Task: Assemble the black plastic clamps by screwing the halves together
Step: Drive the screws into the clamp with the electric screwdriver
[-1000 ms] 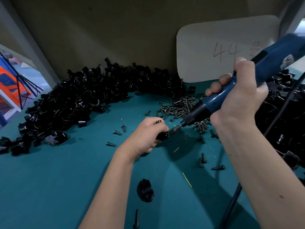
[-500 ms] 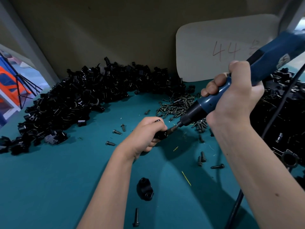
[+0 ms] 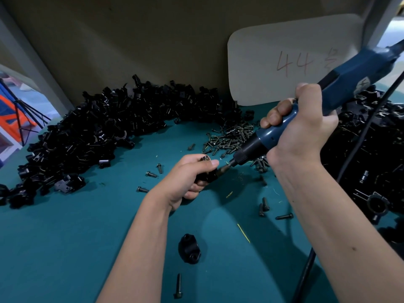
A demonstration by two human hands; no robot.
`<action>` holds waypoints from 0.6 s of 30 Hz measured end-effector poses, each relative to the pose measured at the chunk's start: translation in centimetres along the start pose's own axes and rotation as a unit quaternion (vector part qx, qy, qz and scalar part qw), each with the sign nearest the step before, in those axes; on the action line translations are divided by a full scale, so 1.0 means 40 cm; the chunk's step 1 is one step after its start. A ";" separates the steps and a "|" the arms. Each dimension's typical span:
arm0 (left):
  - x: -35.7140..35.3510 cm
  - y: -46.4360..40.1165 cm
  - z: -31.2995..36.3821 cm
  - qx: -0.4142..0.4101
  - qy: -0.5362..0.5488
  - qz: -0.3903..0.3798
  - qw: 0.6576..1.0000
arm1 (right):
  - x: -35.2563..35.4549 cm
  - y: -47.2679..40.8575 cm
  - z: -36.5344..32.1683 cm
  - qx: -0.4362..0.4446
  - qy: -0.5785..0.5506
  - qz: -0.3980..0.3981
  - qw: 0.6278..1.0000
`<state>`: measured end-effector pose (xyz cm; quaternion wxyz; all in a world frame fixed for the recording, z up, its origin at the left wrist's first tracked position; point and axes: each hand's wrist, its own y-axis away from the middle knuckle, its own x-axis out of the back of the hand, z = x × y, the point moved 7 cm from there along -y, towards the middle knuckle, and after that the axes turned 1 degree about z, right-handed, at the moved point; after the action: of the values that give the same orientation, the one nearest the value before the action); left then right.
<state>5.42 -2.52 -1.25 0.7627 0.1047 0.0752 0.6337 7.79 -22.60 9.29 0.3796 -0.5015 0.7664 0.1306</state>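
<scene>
Since a second ago the blue corded electric screwdriver (image 3: 328,101) has been carried slightly up and left in the frame, and its bit has stayed pressed against the black plastic clamp (image 3: 206,177) held at the centre of the picture. The clamp is gripped by the left hand (image 3: 188,176), whose fingers are curled round it with the thumb laid over its top; most of the clamp is hidden by those fingers. The screwdriver's barrel is enclosed by the right hand (image 3: 301,127), all fingers being wrapped tightly round it, and the tool is tilted down towards the lower left, its black cable (image 3: 306,270) trailing to the bottom right.

A second black plastic clamp body (image 3: 189,248) is seen lying alone on the teal work mat (image 3: 65,248) at lower centre, with a single dark metal bolt (image 3: 178,285) just below it. A heap of dark metal screws (image 3: 231,138) is spread above and right of the left hand, partly behind the tool's nose, and a few stray screws are scattered around. A large pile of black clamp halves (image 3: 98,136) is banked across the upper left, and another pile of black parts (image 3: 371,160) is found at the right edge. A pale rounded board marked "44" (image 3: 284,62) is propped against the back wall at upper right.
</scene>
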 end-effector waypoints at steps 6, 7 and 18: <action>-0.001 0.000 0.000 0.002 0.009 0.001 1.000 | 0.012 -0.007 0.013 -0.015 -0.011 0.011 1.000; 0.000 0.001 0.000 0.003 0.010 0.001 1.000 | 0.013 -0.007 0.014 -0.015 -0.011 0.011 1.000; -0.001 0.000 0.002 -0.021 0.000 -0.019 1.000 | -0.001 0.000 0.005 -0.010 -0.016 -0.018 1.000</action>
<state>5.42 -2.55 -1.19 0.7769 0.0870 0.0644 0.6203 7.89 -22.46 9.17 0.3889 -0.5173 0.7495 0.1395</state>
